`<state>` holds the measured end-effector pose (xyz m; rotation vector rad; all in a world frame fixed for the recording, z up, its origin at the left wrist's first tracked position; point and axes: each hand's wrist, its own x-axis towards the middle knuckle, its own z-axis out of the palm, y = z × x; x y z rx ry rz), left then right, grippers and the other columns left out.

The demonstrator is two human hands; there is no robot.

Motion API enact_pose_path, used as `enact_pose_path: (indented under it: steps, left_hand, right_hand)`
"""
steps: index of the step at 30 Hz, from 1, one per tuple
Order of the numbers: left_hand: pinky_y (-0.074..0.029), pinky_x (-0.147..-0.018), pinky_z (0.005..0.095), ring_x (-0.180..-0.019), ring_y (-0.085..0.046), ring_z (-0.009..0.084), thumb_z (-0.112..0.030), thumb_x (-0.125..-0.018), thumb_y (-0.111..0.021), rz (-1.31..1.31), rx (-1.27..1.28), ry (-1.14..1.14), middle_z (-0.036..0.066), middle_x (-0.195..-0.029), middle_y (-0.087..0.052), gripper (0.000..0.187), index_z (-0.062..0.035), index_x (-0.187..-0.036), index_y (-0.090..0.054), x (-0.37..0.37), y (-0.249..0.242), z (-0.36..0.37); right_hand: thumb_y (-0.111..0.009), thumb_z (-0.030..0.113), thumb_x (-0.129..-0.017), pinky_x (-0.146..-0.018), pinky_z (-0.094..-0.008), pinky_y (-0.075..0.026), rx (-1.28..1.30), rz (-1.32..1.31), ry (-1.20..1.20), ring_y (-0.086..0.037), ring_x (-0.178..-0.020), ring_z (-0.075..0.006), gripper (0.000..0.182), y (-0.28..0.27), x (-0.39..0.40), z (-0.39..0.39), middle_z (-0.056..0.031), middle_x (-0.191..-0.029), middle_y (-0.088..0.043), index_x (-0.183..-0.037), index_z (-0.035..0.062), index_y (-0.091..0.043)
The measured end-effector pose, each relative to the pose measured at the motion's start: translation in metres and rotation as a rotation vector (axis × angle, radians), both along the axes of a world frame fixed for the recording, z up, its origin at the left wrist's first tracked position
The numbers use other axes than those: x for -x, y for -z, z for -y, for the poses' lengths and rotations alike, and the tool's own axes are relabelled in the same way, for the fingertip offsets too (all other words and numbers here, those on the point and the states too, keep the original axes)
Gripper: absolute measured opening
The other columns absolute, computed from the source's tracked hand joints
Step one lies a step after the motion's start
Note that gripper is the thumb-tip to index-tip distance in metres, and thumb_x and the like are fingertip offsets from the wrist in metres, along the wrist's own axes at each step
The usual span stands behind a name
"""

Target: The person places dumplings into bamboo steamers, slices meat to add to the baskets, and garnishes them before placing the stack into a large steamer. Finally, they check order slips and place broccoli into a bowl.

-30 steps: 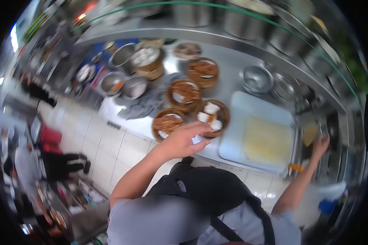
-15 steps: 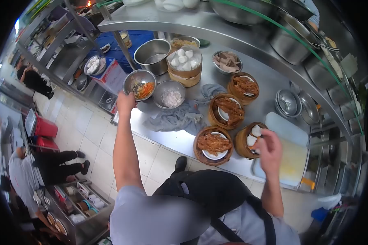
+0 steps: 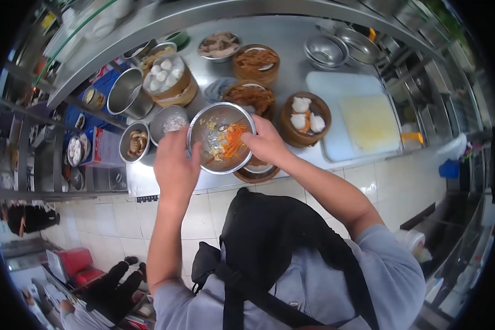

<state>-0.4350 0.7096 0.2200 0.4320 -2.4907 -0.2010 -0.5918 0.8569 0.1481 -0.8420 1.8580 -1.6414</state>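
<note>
A metal bowl [image 3: 221, 114] with shredded orange carrot [image 3: 233, 142] and chopped pale bits is lifted over the counter's front. My right hand [image 3: 265, 142] grips its right rim. On the left side my left hand [image 3: 176, 159] is at the rim, thumb along it and fingers partly spread. Behind the bowl is a steamer basket [image 3: 250, 94] of brown braised food; another [image 3: 256, 171] lies partly hidden beneath it. To the right, a bamboo steamer [image 3: 305, 118] holds white dumplings. Left of the bowl are a bowl of white bits [image 3: 169, 124] and a bowl of mushrooms [image 3: 134, 142].
White cutting boards [image 3: 341, 82] lie at the right, near stacked metal bowls [image 3: 325, 52]. A steamer of white balls [image 3: 173, 91] and a deep pot [image 3: 127, 93] stand at the left. A metal shelf edge [image 3: 242, 12] crosses above. Another person [image 3: 110, 291] is at lower left.
The carrot bowl has moved right, off its place by the white bits, and is now between both hands. A mushroom bowl now shows there. My right hand has left the dumpling steamer; the view has turned.
</note>
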Motion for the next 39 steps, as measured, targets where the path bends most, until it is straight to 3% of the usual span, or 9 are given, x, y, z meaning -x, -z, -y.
enact_pose_path:
  steps: [1, 5, 16, 18, 23, 26, 30, 35, 39]
  left_hand:
    - [-0.05, -0.081, 0.0398, -0.094, -0.059, 0.0308, -0.008, -0.079, -0.068, 0.076, -0.036, 0.185, 0.008, -0.096, -0.066, 0.027, -0.0047, -0.106, -0.068, 0.009, -0.004, -0.01]
    - [-0.048, -0.088, 0.0392, -0.092, -0.056, 0.0298, -0.004, -0.075, -0.067, 0.512, 0.048, 0.606, 0.008, -0.097, -0.066, 0.028, -0.0056, -0.103, -0.069, 0.043, 0.0, -0.039]
    - [-0.048, -0.088, 0.0427, -0.094, -0.058, 0.0321, -0.007, -0.077, -0.064, 0.751, 0.059, 0.75, 0.012, -0.089, -0.066, 0.015, -0.003, -0.09, -0.07, 0.063, 0.016, -0.095]
    - [-0.048, -0.087, 0.0434, -0.095, -0.059, 0.0326, -0.008, -0.077, -0.064, 0.806, 0.097, 0.742, 0.014, -0.088, -0.066, 0.013, -0.0024, -0.088, -0.069, 0.072, 0.017, -0.096]
    - [-0.05, -0.085, 0.0444, -0.099, -0.061, 0.0348, -0.009, -0.076, -0.064, 1.082, 0.043, 0.679, 0.018, -0.089, -0.066, 0.013, -0.0032, -0.087, -0.069, 0.097, 0.001, -0.102]
    - [-0.051, -0.084, 0.0437, -0.095, -0.063, 0.0353, -0.01, -0.075, -0.065, 1.025, 0.25, 0.775, 0.019, -0.091, -0.066, 0.014, -0.0033, -0.087, -0.069, 0.107, 0.018, -0.101]
    - [-0.052, -0.086, 0.0428, -0.095, -0.064, 0.0361, -0.007, -0.075, -0.064, 1.115, 0.196, 0.79, 0.021, -0.094, -0.066, 0.019, -0.0046, -0.092, -0.073, 0.116, 0.003, -0.1]
    - [-0.05, -0.076, 0.0383, -0.082, -0.063, 0.0278, -0.011, -0.075, -0.068, 0.717, -0.316, 0.752, 0.016, -0.088, -0.063, 0.019, -0.0014, -0.091, -0.069, 0.104, -0.036, -0.077]
    - [-0.051, -0.077, 0.0396, -0.083, -0.063, 0.0305, -0.014, -0.075, -0.07, 0.658, -0.434, 0.593, 0.018, -0.084, -0.064, 0.02, -0.0002, -0.089, -0.069, 0.088, -0.021, -0.059]
  right_hand:
    - [-0.054, 0.006, -0.08, -0.085, -0.034, -0.051, 0.055, 0.027, -0.004, -0.064, -0.091, -0.0182, 0.038, -0.003, 0.001, -0.011, -0.0143, -0.099, -0.069, -0.116, -0.0057, -0.06]
    - [-0.054, 0.006, -0.08, -0.083, -0.0413, -0.053, 0.063, -0.056, 0.012, -0.068, -0.092, -0.0316, 0.035, -0.006, 0.005, -0.05, -0.0196, -0.097, -0.069, -0.114, -0.0053, -0.06]
    - [-0.053, 0.005, -0.079, -0.087, -0.0375, -0.05, 0.011, -0.041, 0.078, -0.065, -0.095, -0.0271, 0.035, -0.001, 0.001, -0.118, -0.0208, -0.099, -0.068, -0.111, -0.0067, -0.06]
    - [-0.055, 0.006, -0.08, -0.085, -0.0433, -0.05, 0.028, -0.02, 0.169, -0.066, -0.095, -0.0379, 0.03, 0.006, -0.001, -0.12, -0.0249, -0.097, -0.068, -0.106, -0.0067, -0.062]
    - [-0.055, 0.006, -0.081, -0.083, -0.0425, -0.051, 0.0, 0.016, 0.15, -0.067, -0.094, -0.0367, 0.031, -0.004, 0.007, -0.127, -0.0236, -0.095, -0.069, -0.108, -0.0055, -0.062]
    - [-0.056, 0.007, -0.081, -0.081, -0.0414, -0.053, -0.054, 0.072, 0.152, -0.068, -0.092, -0.0349, 0.032, -0.005, 0.011, -0.124, -0.0229, -0.095, -0.069, -0.11, -0.0049, -0.062]
    - [-0.056, 0.007, -0.082, -0.087, -0.0402, -0.052, -0.1, -0.064, 0.251, -0.068, -0.096, -0.0327, 0.035, -0.001, 0.013, -0.124, -0.022, -0.098, -0.069, -0.114, -0.0054, -0.06]
    - [-0.056, 0.008, -0.082, -0.09, -0.0397, -0.05, -0.12, -0.066, 0.29, -0.066, -0.099, -0.0342, 0.037, -0.035, 0.025, -0.153, -0.0229, -0.103, -0.068, -0.116, -0.0051, -0.06]
    - [-0.055, 0.008, -0.083, -0.091, -0.0377, -0.049, -0.143, -0.171, 0.423, -0.066, -0.098, -0.0307, 0.038, -0.043, 0.039, -0.176, -0.0202, -0.105, -0.068, -0.118, -0.0047, -0.06]
